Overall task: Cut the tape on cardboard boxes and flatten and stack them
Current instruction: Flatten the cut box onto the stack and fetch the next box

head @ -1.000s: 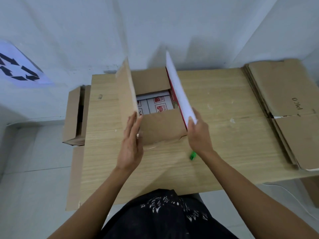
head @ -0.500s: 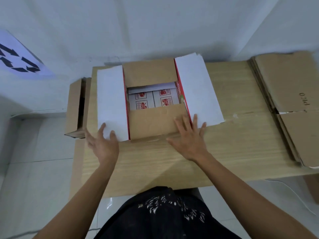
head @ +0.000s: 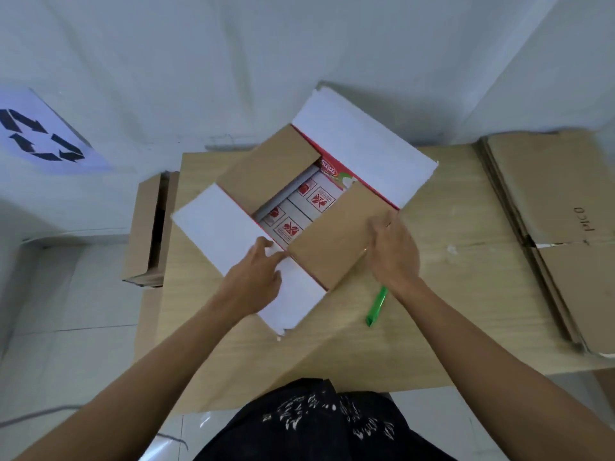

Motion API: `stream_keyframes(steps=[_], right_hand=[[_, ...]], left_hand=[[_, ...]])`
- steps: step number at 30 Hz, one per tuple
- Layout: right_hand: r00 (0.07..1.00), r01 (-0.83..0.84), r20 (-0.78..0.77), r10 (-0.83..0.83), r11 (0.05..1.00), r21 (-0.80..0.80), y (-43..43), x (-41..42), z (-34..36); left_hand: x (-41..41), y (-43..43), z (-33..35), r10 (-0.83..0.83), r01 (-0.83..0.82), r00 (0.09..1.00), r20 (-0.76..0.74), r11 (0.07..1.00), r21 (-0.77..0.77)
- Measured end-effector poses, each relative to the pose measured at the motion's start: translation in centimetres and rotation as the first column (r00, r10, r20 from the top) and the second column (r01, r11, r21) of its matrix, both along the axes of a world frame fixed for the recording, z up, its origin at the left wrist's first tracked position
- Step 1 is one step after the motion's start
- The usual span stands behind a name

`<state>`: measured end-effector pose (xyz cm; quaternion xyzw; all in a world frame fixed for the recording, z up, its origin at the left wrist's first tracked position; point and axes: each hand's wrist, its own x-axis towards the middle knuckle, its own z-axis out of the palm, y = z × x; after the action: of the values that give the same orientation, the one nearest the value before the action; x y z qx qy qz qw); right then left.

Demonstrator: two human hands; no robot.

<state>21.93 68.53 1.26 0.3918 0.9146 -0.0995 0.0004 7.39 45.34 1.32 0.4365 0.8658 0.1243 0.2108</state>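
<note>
An opened cardboard box [head: 336, 237] lies on the wooden table [head: 459, 294], turned at an angle. Its two white flaps and two brown flaps are spread outward, and red-and-white printing shows inside. My left hand [head: 256, 277] rests on the near white flap with fingers at the box's opening edge. My right hand [head: 396, 254] grips the right corner of the near brown flap. A green box cutter [head: 377, 306] lies on the table just below my right wrist.
A stack of flattened cardboard [head: 559, 211] lies at the table's right end. More folded cardboard [head: 146, 227] stands on the floor against the table's left side. A recycling sign [head: 36, 134] hangs on the wall at left.
The flaps went from upright to spread flat, then the box rotated to sit diagonally. My hands moved onto the near flaps, and the green cutter is uncovered again.
</note>
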Motion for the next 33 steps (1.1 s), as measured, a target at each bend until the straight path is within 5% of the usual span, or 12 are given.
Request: stream_keyframes(steps=[4, 7, 11, 24, 26, 28, 30, 33], right_hand=[[0.996, 0.012, 0.089, 0.010, 0.970, -0.241, -4.6, -2.2, 0.2], [0.990, 0.084, 0.135, -0.036, 0.925, -0.370, -7.2, -3.0, -0.2], [0.987, 0.113, 0.148, -0.057, 0.908, -0.403, -8.4, -3.5, -0.6], [0.957, 0.258, 0.219, -0.191, 0.905, -0.339, -5.6, -5.8, -1.2], [0.969, 0.244, 0.138, -0.207, 0.893, -0.378, -5.6, -5.6, -1.0], [0.960, 0.172, -0.109, -0.260, 0.845, -0.506, -5.3, -4.7, -0.1], [0.798, 0.075, -0.447, -0.405, 0.802, -0.592, -4.7, -3.2, 1.4], [0.541, 0.157, -0.650, -0.534, 0.823, -0.545, -2.7, 0.1, 2.7]], left_hand=[[0.5, 1.7, 0.7, -0.007, 0.018, 0.994, -0.111, 0.996, 0.091], [-2.7, 2.0, 0.5, 0.156, -0.134, 0.968, -0.198, 0.984, 0.121], [-7.4, 1.6, -0.6, 0.402, -0.411, 0.909, -0.112, 0.908, -0.077], [-3.9, 5.1, 1.2, 0.556, -0.500, 0.829, -0.058, 0.691, -0.522], [-4.2, 5.5, 1.4, 0.560, -0.501, 0.826, -0.065, 0.677, -0.539], [-4.2, 5.6, 1.2, 0.577, -0.519, 0.815, -0.058, 0.680, -0.518], [-4.1, 5.1, 0.5, 0.572, -0.536, 0.817, -0.071, 0.710, -0.456], [-4.2, 4.3, -0.6, 0.564, -0.559, 0.819, -0.106, 0.743, -0.368]])
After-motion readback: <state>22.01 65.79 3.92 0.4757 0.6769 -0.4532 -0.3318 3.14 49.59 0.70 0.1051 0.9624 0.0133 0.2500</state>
